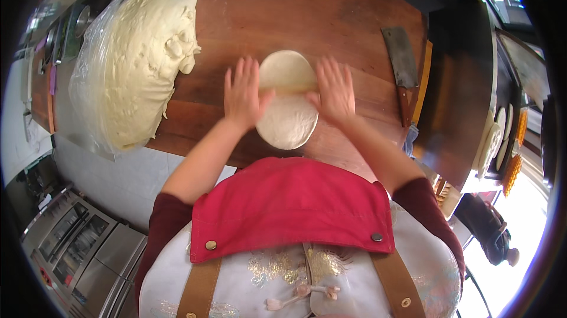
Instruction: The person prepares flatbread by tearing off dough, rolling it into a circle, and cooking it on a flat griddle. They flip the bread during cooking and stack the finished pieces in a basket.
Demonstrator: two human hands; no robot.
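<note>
An oval sheet of dough (289, 121) lies flat on the wooden worktop (283, 12) in front of me. A blurred wooden rolling pin (290, 89) crosses its middle. My left hand (244, 92) is over the pin's left end, fingers stretched forward. On the other end rests my right hand (332, 90), also with its fingers extended. Both palms press on the pin rather than wrapping around it. To the left, a large mass of dough (141, 65) sits on clear plastic sheeting (95, 56).
A cleaver (401, 59) with a wooden handle lies near the worktop's right edge. Flat dough rounds (489, 145) are on a dark surface farther right. A person (485, 227) is at the lower right. Stainless-steel kitchen equipment (79, 247) stands at the lower left.
</note>
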